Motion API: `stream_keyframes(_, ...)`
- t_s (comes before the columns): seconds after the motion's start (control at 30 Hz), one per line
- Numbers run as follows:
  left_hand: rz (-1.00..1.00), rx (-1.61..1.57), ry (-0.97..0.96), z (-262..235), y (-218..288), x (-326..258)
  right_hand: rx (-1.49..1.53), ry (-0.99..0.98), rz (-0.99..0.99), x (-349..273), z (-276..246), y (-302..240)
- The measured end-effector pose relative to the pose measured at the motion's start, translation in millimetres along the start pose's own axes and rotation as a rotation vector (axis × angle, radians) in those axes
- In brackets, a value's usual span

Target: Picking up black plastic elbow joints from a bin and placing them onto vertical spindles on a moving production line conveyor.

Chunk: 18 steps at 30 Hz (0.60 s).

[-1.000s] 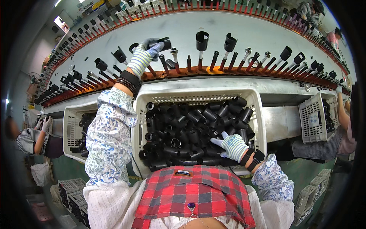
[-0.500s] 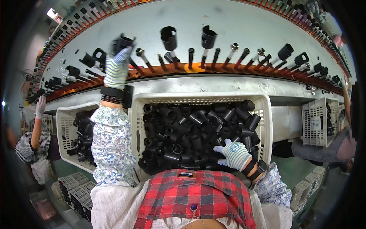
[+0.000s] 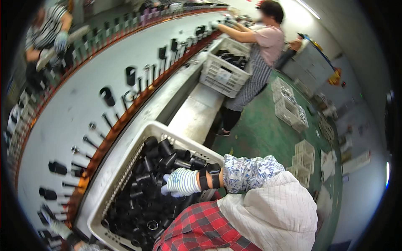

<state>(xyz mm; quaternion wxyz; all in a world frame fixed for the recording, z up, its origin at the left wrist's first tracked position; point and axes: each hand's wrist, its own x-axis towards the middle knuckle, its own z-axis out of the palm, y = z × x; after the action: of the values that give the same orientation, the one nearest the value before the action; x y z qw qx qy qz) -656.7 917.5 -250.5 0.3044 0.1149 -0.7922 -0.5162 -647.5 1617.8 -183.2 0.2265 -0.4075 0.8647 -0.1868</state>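
Far L, upper edge: a co-worker in a striped top (image 3: 52, 21) was across the belt table (image 3: 58, 113), well apart from the person's own hands. Lower L: the L hand (image 3: 60, 229), gloved, was by the near row of posts, blurred approx. at the pic's rim. A dark cup (image 3: 45, 215) showed at its fingertips; finger spread unclear, & whether it had hold of the cup couldn't be made out. Just above that, the next black cup (image 3: 48, 193) sat on its post, long axis pointing across the rail (image 3: 115, 129), i.e. roughly sideways in view.

Ctr: the white crate (image 3: 188, 142) lay R of the rail, its long side approx. parallel to it. Black tubes (image 3: 136, 192) filled it, axes every which way, mostly L of & below the R hand (image 3: 182, 183). That hand was clearly the nearer one to them: glove over the heap's R part, thumb & fingers part spread, slightly bent, tips at the tubes. Any grip was hidden, so no telling if it held one.

Far R, upper: a second co-worker in pink (image 3: 268, 39) stood by another crate (image 3: 220, 77).
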Motion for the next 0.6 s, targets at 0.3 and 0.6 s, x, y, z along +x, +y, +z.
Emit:
stream_keyframes(0.3, -0.292, 0.368, 0.444, -31.1, -21.2, 10.0, 0.100, 0.033, 0.088, -21.2, -12.3, -65.9)
stream_keyframes(0.6, -0.807, -0.220, -0.086, -139.0, 17.5, -2.4, 0.344, 0.155, -0.058, -75.0, -51.8, -78.2)
